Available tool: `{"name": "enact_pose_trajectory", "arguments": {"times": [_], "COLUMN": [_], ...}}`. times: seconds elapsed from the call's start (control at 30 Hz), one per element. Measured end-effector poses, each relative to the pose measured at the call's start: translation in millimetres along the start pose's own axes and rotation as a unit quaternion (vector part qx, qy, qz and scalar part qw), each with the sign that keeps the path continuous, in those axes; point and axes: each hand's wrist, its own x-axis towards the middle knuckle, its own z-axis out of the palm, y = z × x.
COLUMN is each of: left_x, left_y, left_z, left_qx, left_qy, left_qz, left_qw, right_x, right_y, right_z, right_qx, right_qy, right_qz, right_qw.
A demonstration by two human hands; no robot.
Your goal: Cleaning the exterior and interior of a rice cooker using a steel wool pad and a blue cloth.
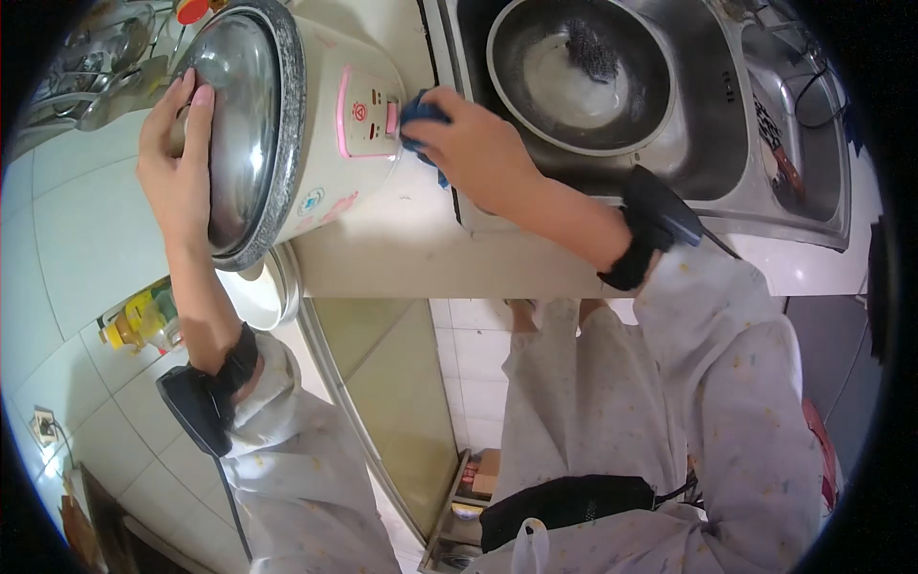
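A white rice cooker [326,129] with a pink-framed switch panel [369,118] stands on the counter, its metal lid [240,136] ringed by a speckled grey rim. Around the lid's knob [178,133], which is partly hidden, my left hand [172,151] has its thumb and fingers closed. My right hand [473,143] grips a bunched dark blue cloth [424,118] against the cooker's lower front, just below the pink switch. Much of the cloth is covered by my fingers.
Right of the cooker is a steel double sink [706,158]. A metal basin [581,136] holding a dark mesh scrubber [592,52] sits in its larger bowl; a knife [785,168] lies in the smaller one. Metal utensils [93,86] and a yellow-capped bottle [143,319] are at left.
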Motion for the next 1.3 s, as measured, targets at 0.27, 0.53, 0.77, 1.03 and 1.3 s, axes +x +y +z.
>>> {"name": "enact_pose_trajectory", "arguments": {"times": [0.27, 0.53, 0.77, 1.03, 1.3], "left_x": [-0.5, 0.5, -0.9, 2.5, 0.8], "left_y": [0.4, 0.6, -7.9, -2.2, -18.7], "left_z": [0.0, 3.2, -3.8, 3.0, 0.6], "left_qx": [0.008, 0.000, 0.021, -0.005, 0.001], "left_qy": [0.004, 0.005, 0.002, 0.011, 0.015], "left_qz": [0.013, 0.002, -0.009, -0.010, 0.012], "left_qw": [1.000, 1.000, 1.000, 1.000, 1.000], "right_x": [56.0, 62.4, 34.0, -23.0, -6.9], "right_y": [-33.3, 9.0, -41.6, -25.0, -48.5], "right_z": [-26.4, 5.7, 12.7, 48.8, 17.6], "right_qx": [0.234, 0.231, 0.306, 0.076, 0.203], "right_qy": [0.171, 0.137, 0.198, 0.123, 0.185], "right_qz": [-0.080, 0.087, 0.056, -0.079, 0.072], "right_qw": [0.954, 0.959, 0.930, 0.986, 0.959]}}
